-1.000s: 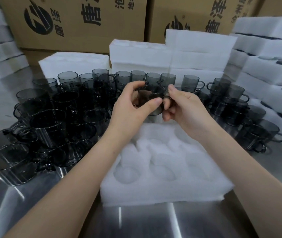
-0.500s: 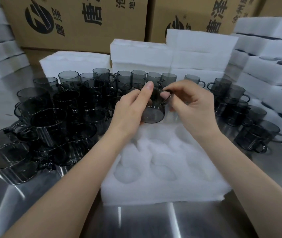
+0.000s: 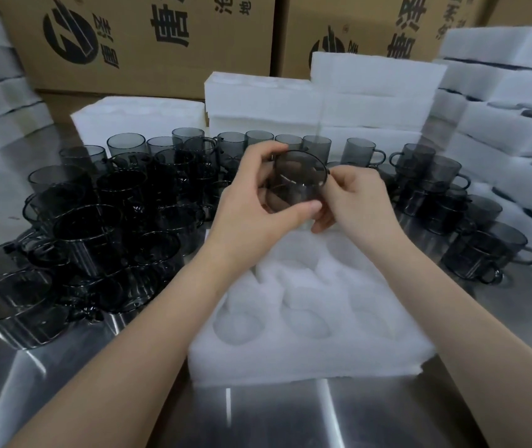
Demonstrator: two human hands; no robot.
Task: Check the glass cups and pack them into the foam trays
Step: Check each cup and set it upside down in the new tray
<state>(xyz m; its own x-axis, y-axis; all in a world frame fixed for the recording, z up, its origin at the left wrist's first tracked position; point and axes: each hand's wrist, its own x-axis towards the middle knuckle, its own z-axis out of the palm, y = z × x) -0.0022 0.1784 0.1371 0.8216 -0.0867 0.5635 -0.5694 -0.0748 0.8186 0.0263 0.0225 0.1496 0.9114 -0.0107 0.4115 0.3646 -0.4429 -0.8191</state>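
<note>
1. While the cup (image 3: 297,179) sits tilted between both hands with its mouth toward the camera, it hangs in the air just above the far edge of the tray (image 3: 290,367), touching no foam.
2. Left hand (image 3: 251,218): fingers curled round the far wall, thumb laid across the near wall. A full wrap.
3. Right hand (image 3: 358,202): pinches the cup's right side near the rim. Cannot tell if it has the handle, since the fingers cover that spot.
4. Step in hand, by my judgement: checking, not yet packing. The tray pockets below the wrists look unfilled.
5. To do it well: turn the cup slowly. One hand holds firm while the other shifts. Look through wall, rim and base for chips or cracks.
6. Keep it over the foam, clear of the loose cups (image 3: 96,221) left of the left hand. A knock there risks glass on glass.
7. If sound, lower it base first into a pocket under the hands.
</note>
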